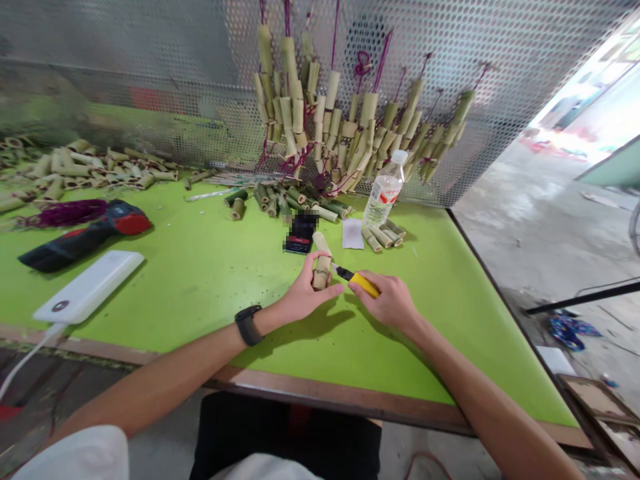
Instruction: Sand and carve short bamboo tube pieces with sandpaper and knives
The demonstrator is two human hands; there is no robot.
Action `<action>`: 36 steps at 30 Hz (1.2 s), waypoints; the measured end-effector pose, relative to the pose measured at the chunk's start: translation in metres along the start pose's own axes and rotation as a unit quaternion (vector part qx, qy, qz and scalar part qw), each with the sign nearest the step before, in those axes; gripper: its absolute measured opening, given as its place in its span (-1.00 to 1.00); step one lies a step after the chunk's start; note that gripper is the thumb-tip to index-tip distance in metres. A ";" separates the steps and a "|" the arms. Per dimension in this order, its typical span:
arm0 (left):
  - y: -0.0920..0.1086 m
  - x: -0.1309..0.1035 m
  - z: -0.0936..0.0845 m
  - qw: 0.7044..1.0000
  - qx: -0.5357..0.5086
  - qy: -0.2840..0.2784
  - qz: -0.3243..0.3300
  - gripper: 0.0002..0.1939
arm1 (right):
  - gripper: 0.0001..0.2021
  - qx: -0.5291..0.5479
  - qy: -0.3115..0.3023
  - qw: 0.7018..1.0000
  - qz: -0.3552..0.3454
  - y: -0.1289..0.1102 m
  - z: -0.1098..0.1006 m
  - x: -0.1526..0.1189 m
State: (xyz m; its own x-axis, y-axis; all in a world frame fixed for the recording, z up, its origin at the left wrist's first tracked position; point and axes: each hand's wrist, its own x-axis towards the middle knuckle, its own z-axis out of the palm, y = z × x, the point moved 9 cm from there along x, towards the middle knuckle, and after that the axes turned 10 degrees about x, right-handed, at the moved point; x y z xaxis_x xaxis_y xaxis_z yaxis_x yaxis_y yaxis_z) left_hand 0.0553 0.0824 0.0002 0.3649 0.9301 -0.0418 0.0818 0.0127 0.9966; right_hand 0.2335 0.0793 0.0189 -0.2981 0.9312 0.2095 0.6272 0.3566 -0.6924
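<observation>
The short bamboo piece (321, 275) is in the left hand (306, 291), over the middle of the green table (200, 287); its long axis runs roughly away from the person, near end toward the body, far end toward the phone (300, 235); whether it rests on the surface or is raised, I cannot tell. The left fingers wrap its far part, thumb apart on the near right side; a paler section (321, 243) shows just past them, and whether it is joined or separate is unclear. The right hand (389, 300) has its fingers closed firmly around a yellow cutter (365, 285), blade aimed at the bamboo's right side; contact is too small to judge. The step in hand looks like trimming or scraping; a further stroke would call for a steady left grip, with the thumb clear of the edge. Beyond lie a paper slip (353, 234) and a water bottle (384, 197); strung bamboo bundles (290, 93) hang behind.
</observation>
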 end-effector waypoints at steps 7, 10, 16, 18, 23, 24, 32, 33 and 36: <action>-0.009 0.004 0.002 0.997 -0.054 -0.037 -0.034 0.00 | -0.51 0.010 -0.039 0.999 0.007 0.005 0.001 0.003; -0.006 0.003 0.006 0.995 -0.050 -0.076 -0.035 -0.02 | -0.51 0.038 -0.048 0.998 -0.007 0.003 -0.001 0.004; 0.001 0.006 -0.006 0.999 -0.024 -0.005 -0.025 -0.07 | -0.49 0.043 -0.044 0.998 -0.003 0.001 -0.004 0.005; 0.000 0.008 -0.009 0.999 -0.038 0.022 -0.019 -0.16 | -0.49 0.037 -0.048 0.998 -0.002 -0.001 -0.003 0.005; -0.015 0.013 -0.013 0.992 -0.093 0.071 -0.055 -0.22 | -0.53 0.006 -0.046 0.999 -0.023 -0.008 -0.002 0.003; -0.016 0.014 -0.012 0.990 -0.107 0.073 -0.064 -0.24 | -0.53 0.004 -0.047 0.999 -0.027 -0.009 -0.002 0.003; -0.015 0.010 0.003 0.969 -0.220 -0.005 -0.116 -0.47 | -0.53 -0.012 -0.068 0.997 -0.036 -0.012 0.005 0.000; -0.016 0.009 0.005 0.966 -0.228 -0.007 -0.123 -0.48 | -0.53 -0.011 -0.073 0.997 -0.035 -0.012 0.006 0.000; -0.017 0.009 0.005 0.960 -0.251 0.005 -0.123 -0.51 | -0.53 -0.011 -0.085 0.996 -0.033 -0.012 0.010 -0.001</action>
State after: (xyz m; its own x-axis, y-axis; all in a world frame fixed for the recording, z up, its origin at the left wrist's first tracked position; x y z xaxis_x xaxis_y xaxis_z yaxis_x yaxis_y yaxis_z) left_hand 0.0616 0.0891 -0.0171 0.3830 0.8797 -0.2819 -0.2942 0.4054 0.8655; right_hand 0.2186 0.0731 0.0201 -0.4552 0.8804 0.1329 0.6168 0.4195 -0.6660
